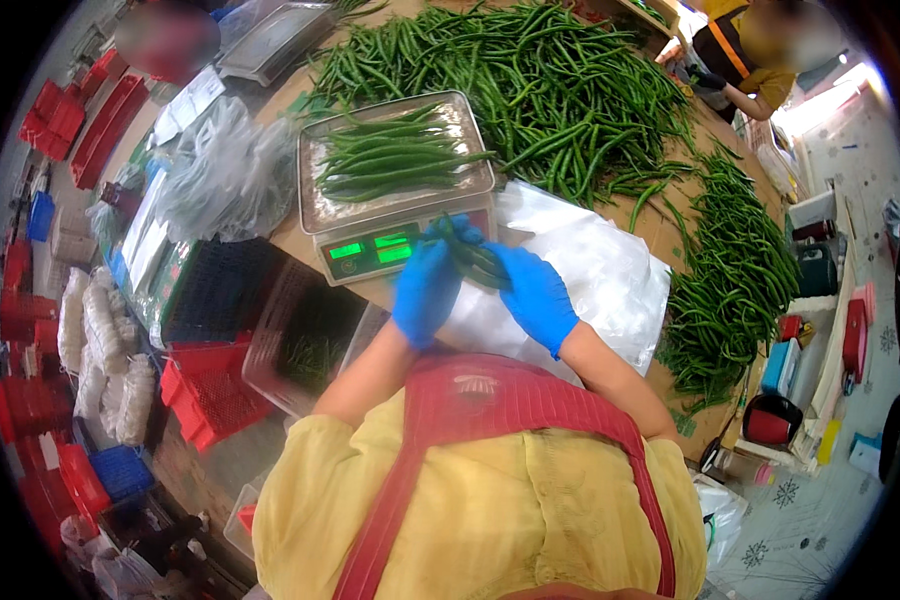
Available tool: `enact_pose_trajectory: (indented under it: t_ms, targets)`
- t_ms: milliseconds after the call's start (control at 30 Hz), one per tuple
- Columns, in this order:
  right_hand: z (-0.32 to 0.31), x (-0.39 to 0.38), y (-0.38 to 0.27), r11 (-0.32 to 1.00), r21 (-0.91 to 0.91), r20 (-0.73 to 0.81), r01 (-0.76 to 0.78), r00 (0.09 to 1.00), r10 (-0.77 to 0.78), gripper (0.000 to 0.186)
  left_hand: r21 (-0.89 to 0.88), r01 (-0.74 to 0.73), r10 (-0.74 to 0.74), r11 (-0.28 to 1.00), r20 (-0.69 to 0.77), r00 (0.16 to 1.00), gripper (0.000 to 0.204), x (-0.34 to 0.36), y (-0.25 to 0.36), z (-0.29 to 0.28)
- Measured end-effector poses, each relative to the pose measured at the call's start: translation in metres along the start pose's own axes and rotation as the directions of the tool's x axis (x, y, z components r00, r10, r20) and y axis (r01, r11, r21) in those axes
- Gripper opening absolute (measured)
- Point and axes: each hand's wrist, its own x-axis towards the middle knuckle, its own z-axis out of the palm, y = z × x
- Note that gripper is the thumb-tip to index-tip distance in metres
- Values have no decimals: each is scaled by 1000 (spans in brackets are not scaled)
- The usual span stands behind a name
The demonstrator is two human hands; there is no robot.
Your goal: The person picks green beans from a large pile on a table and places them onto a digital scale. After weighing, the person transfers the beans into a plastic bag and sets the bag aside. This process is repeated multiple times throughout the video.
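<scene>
Both my hands wear blue gloves and meet in front of the scale. My left hand [425, 290] and my right hand [536, 288] are closed round a small bunch of green chili peppers [475, 262]. Just beyond them is the digital scale [315, 222] with lit green displays. On its metal tray lies a row of long green chili peppers [390, 165], roughly side by side. White plastic sheets or bags [615, 275] lie flat under and to the right of my right hand.
A large heap of green chili peppers [530, 70] covers the table's far side; another pile [730, 270] runs down the right. Clear plastic bags [232, 165] are bunched left of the scale. Crates, one a red basket [210, 395], stand lower left. A co-worker [740, 60] is at far right.
</scene>
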Motion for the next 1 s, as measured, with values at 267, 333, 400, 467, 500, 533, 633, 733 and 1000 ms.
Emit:
enact_pose_trajectory:
  t_ms: [267, 333, 400, 467, 500, 533, 633, 733, 1000]
  targets:
    - [5, 4, -4, 1000, 6, 174, -26, 985, 24, 52, 9, -22, 23, 1000, -139, 990, 43, -8, 10, -9]
    - [9, 5, 0, 1000, -11, 183, -14, 983, 16, 52, 119, -55, 79, 991, -206, 975, 42, -8, 16, -8]
    - [11, 5, 5, 999, 2, 185, -36, 982, 35, 52, 309, -59, 158, 949, -306, 939, 41, -9, 25, -14]
    - [10, 5, 5, 997, 15, 218, -72, 974, 67, 52, 415, 2, 168, 910, -372, 913, 39, -16, 27, -28]
    - [9, 4, 3, 995, 19, 250, -98, 964, 90, 53, 464, 36, 177, 885, -407, 896, 38, -21, 27, -35]
    - [7, 5, 3, 992, 22, 282, -123, 953, 112, 54, 522, 35, 220, 852, -418, 882, 33, -24, 25, -40]
    - [10, 9, 11, 991, 63, 350, -118, 932, 89, 52, 536, -4, 275, 844, -428, 861, 34, -32, 33, -36]
    - [3, 24, 8, 989, 57, 465, -138, 880, 96, 53, 561, 69, 225, 825, -438, 870, 33, -46, 40, -52]
    - [-19, 109, -3, 972, -116, 419, 203, 898, -137, 58, 487, -10, 296, 873, -513, 806, 44, -41, 84, -42]
